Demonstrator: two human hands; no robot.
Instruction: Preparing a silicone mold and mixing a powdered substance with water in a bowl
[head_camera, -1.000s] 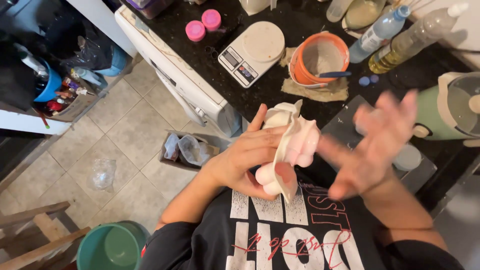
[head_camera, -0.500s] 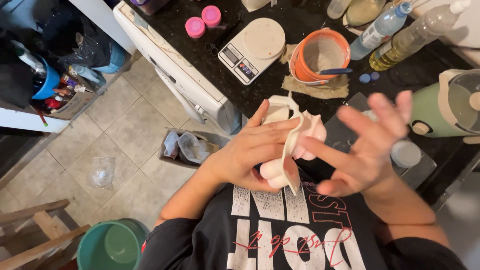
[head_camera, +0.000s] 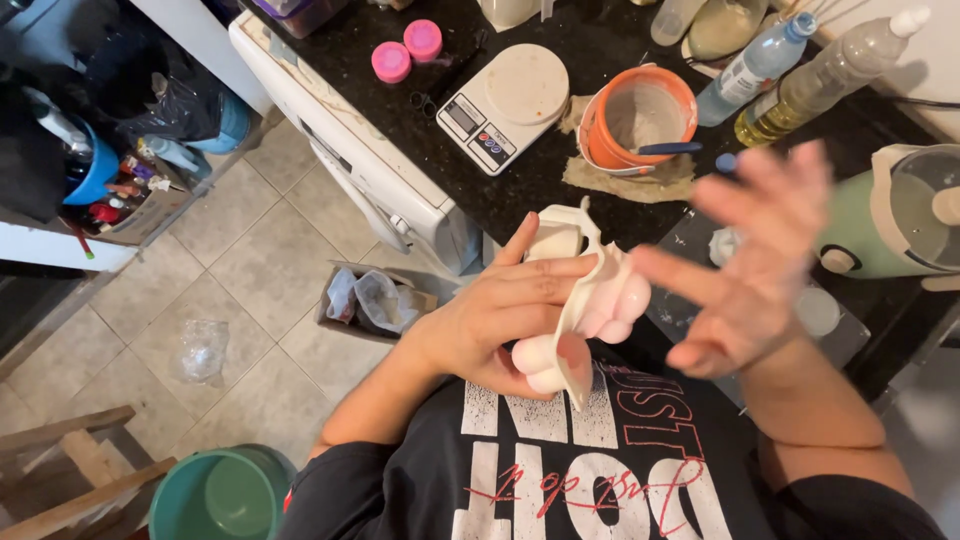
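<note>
My left hand (head_camera: 500, 315) grips a white flexible mould (head_camera: 580, 300) with rounded pale pink bulges, held upright in front of my chest. My right hand (head_camera: 755, 270) is open and blurred with motion just to the right of the mould, fingers spread, holding nothing. Both hands hover over the front edge of the black countertop (head_camera: 560, 190).
On the counter stand a white kitchen scale (head_camera: 505, 105), an orange bowl (head_camera: 640, 120) with a blue-handled tool on a cloth, two pink lids (head_camera: 405, 50), bottles (head_camera: 790, 70) and a pale green appliance (head_camera: 900, 215). Below left lie a tiled floor, a cardboard box (head_camera: 370, 300) and a green bucket (head_camera: 220, 495).
My right hand has swung up and away from the mould after coming close to it. My left hand keeps the mould in nearly the same place.
</note>
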